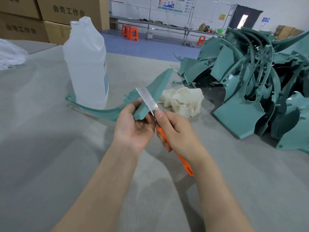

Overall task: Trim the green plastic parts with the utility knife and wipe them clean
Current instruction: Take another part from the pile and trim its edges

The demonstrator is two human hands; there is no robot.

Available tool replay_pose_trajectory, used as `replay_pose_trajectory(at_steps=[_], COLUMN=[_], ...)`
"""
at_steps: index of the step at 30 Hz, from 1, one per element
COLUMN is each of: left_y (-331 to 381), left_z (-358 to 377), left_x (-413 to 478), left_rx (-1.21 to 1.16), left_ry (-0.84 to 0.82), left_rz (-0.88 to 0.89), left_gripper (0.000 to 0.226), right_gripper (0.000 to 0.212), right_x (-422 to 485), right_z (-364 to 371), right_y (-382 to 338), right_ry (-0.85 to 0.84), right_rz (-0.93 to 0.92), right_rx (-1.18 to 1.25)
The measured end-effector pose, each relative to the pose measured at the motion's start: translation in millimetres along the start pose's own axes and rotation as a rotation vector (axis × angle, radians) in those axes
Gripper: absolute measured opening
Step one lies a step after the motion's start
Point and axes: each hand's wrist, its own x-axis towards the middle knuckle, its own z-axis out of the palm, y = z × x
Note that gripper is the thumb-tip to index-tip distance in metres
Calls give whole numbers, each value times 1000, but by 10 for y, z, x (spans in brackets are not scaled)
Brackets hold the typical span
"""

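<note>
My left hand (133,126) grips the near end of a long curved green plastic part (157,87), holding it above the table. An orange-handled utility knife (180,158) is gripped in my right hand (177,133), thumb pressed near the base of the blade. The extended metal blade (147,101) lies across the green part's edge. The part's thin curved arm (93,111) sweeps left behind the bottle. A crumpled white cloth (182,101) lies on the table just behind my hands.
A translucent plastic bottle (85,64) stands at the left. A large pile of green plastic parts (254,84) fills the right side. The table has a grey fabric cover (50,148). Cardboard boxes (50,17) and a white bag (10,54) sit at the far left.
</note>
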Motion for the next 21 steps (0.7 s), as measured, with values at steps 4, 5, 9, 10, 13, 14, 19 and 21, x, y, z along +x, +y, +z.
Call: replay_pose_trajectory(at_steps=[4,5,9,10,13,14,19,21], left_y=[8,7,-36,-54,-95,-107,-129,-122], left_z=[21,28,47,51,67,73,76,69], left_x=[-21,-30,-83,-97,-114,-118,-124,-116], left_rx=[9,4,-32,-33,-20,-17,-12,-18], left_ry=[-25,-38,-104,-113,-114,-113,-101,-88], left_rz=[-3,-16,-99,-107,-113,-116,-123,-119], left_gripper=[14,14,10,10,9,10,11,9], right_gripper=[43,44,48,50,51,52,52,52], right_x=[-25,-33,-23,-14,9,17,48,45], right_z=[-29,-50,-182,-212,-243,-238,-223,-232], right_y=[-37,-55,-69,-58,-19,-7,36,45], right_ry=[-54,-20,301,361,434,437,417,397], right_rz=[15,19,-31,-36,-19,-16,-10,-3], right_rx=[36,72,124,116,98,83,61,58])
